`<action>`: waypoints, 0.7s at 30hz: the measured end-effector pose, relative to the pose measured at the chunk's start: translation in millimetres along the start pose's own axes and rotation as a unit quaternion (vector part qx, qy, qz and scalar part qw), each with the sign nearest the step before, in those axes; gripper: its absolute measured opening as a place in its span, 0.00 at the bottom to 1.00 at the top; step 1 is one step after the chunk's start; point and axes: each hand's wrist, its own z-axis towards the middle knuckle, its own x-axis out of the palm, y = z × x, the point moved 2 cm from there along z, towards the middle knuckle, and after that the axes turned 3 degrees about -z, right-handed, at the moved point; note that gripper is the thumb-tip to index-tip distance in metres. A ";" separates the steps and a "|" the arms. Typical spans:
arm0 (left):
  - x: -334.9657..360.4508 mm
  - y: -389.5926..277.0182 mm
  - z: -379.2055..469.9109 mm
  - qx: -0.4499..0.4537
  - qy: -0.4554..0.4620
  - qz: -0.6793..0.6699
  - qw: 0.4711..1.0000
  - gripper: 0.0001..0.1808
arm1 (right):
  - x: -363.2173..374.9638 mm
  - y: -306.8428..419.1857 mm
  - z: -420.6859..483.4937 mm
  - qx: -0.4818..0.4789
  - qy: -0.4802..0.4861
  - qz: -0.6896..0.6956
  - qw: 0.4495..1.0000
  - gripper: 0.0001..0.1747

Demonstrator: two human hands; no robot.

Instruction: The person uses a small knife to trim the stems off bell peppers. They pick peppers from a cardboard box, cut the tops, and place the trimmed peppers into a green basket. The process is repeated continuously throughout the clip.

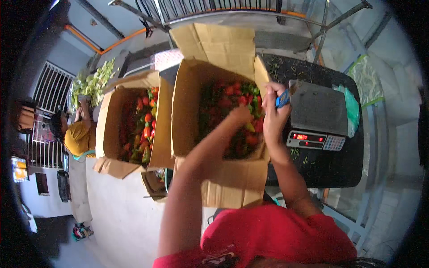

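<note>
My left hand [242, 114] reaches down into the large cardboard box [187, 110] and meets the red and green peppers [231, 90] inside. Motion blurs it and its fingertips are hidden, so a grip cannot be made out. At the right wall of that box is my right hand [275, 115], upright with its fingers curled around a small blue object [282, 99], possibly a cutter. To the left stands a second cardboard box [110, 124] that also holds red, orange and green peppers [146, 134].
A digital scale [318, 110] with a lit red display sits on a black table [335, 167], by a green plastic bag [350, 110]. Bits of stem litter the tabletop. Further left, a person in yellow [79, 139] works beside a pile of green vegetables [100, 82]. Metal bars [241, 12] cross the back.
</note>
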 end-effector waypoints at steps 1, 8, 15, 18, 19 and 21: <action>6.1 -18.3 10.2 0.016 -0.011 0.001 1.000 0.24 | -7.5 -3.0 4.1 0.001 -0.013 -0.023 1.000 0.09; 7.4 -15.9 13.9 0.047 -0.066 -0.080 0.994 0.27 | -5.3 3.5 7.2 -0.007 0.013 0.010 1.000 0.09; 27.7 -24.7 14.8 0.041 -0.130 -0.089 0.987 0.31 | -5.1 4.1 5.0 0.007 0.019 0.019 1.000 0.09; 28.8 -28.3 17.5 0.044 -0.140 -0.133 0.980 0.33 | -3.5 4.8 4.0 0.000 0.026 -0.004 1.000 0.09; 20.0 -22.1 14.8 0.050 -0.139 -0.178 0.973 0.34 | -3.1 4.6 3.3 -0.004 0.028 -0.002 1.000 0.09; -2.2 1.3 4.8 0.055 -0.126 -0.364 0.921 0.36 | 1.1 5.4 1.1 -0.017 0.042 -0.024 0.999 0.09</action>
